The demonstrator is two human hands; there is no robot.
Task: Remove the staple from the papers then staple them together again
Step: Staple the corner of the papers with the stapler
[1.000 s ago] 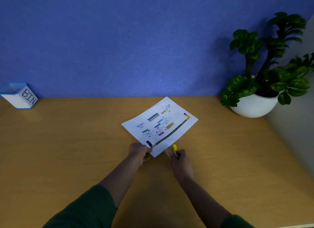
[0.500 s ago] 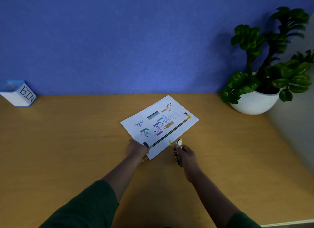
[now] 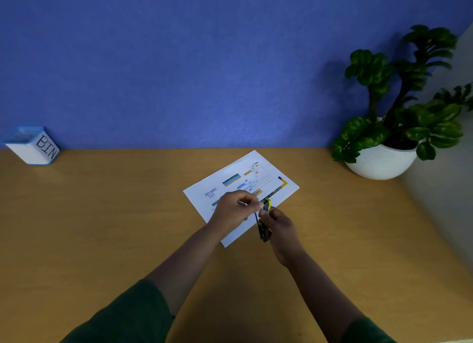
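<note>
The printed papers [image 3: 240, 179] lie flat and skewed on the wooden desk [image 3: 102, 227], with coloured charts on the top sheet. My right hand [image 3: 280, 225] grips a small black and yellow stapler [image 3: 265, 220] above the papers' near right edge. My left hand [image 3: 236, 208] is over the papers and its fingertips pinch at the yellow front end of the stapler. Whether a staple is in the papers cannot be told; my hands hide the near part of the sheet.
A white and blue box marked BIN [image 3: 32, 145] stands at the far left against the blue wall. A potted plant in a white bowl [image 3: 381, 161] sits at the far right. A grey wall runs along the desk's right side.
My left hand let go of the papers' near corner and moved right onto the stapler's front end. My right hand with the stapler has lifted slightly over the papers' edge.
</note>
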